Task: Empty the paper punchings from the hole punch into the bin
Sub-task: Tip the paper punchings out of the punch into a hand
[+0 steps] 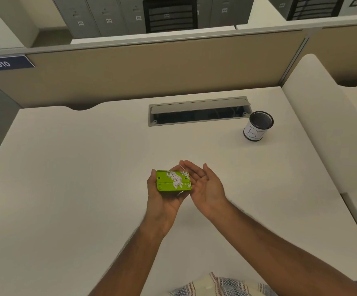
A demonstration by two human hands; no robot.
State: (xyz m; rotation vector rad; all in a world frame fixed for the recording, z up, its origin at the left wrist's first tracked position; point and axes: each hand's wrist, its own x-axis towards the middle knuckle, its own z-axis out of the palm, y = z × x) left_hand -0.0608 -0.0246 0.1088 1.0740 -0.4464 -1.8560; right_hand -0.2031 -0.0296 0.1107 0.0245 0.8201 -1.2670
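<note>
Your left hand (162, 195) holds the green punch (173, 180) above the middle of the surface (88, 167), thumb along its left end and fingers wrapped beneath it. The punch lies flat in the palm with its underside turned up, and white punchings (176, 179) are heaped across that face, thickest toward the right end. A few bits sit near the right edge; whether any have spilled off you cannot tell from this angle.

Your right hand (204, 184) is released and cupped, palm up, fingers together and pointing away from you. It sits just beside the punch's right end, its fingertips reaching behind the far corner, and it grips nothing.

The bin (257, 129), a dark mesh cup with a white paper label bearing handwritten letters, stands upright at the far right of the surface, well apart from both hands. Just left of it and behind lies the open cable slot (199, 113) with its grey flap raised. A beige partition (152, 69) runs along the far edge of the surface, with a blue tag reading 010 (3, 64) at its left end.
</note>
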